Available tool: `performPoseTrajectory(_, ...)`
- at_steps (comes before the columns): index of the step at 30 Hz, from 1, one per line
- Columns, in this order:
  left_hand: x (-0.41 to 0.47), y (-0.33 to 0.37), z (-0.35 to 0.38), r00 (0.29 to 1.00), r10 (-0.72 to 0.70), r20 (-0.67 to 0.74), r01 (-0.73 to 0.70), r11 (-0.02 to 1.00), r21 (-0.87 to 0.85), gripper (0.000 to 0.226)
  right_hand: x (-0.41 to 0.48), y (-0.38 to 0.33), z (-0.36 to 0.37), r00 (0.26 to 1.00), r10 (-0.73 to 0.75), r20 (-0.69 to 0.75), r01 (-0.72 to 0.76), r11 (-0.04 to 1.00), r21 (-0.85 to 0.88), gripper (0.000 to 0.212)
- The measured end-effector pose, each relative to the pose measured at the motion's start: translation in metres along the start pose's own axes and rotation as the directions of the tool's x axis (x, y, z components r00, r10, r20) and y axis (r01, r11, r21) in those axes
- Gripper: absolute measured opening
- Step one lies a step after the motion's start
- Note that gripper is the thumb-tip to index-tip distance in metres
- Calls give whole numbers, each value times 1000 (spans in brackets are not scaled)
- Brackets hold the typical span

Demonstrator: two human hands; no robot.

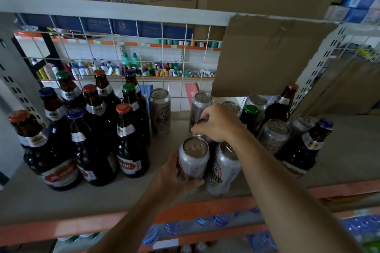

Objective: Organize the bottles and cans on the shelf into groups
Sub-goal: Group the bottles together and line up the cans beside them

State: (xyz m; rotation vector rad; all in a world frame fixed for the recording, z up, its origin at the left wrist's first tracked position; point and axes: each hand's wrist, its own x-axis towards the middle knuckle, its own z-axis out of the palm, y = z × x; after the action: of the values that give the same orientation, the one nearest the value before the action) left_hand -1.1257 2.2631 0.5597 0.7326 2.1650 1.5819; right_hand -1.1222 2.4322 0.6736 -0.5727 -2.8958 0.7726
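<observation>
Several dark brown bottles (131, 141) with orange, blue and green caps stand grouped on the left of the shelf (168, 197). Silver cans cluster in the middle. My left hand (174, 176) grips a silver can (194, 156) near the front edge. Beside it stands another can (224, 168). My right hand (218, 123) is closed over the top of a can (202, 122) behind these, which is mostly hidden. One can (160, 109) stands alone next to the bottles. More cans (273, 135) and bottles (304, 148) are mixed on the right.
A wire grid (123, 51) backs the shelf. A cardboard flap (265, 55) hangs from the upper shelf over the right rear cans. A perforated upright (18, 80) stands at the left. Water bottles (205, 226) lie on the level below.
</observation>
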Motion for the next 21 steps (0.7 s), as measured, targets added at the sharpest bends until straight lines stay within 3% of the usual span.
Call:
performPoseTrajectory(14, 9, 1, -6, 998, -21, -52, 26, 995, 97, 59, 22, 2, -8, 1000, -12, 0, 12, 998, -69, 36)
performPoseTrajectory(21, 21, 5, -4, 999, -19, -44, 24, 993, 113, 57, 24, 2, -5, 999, -21, -36, 18, 996, -83, 25)
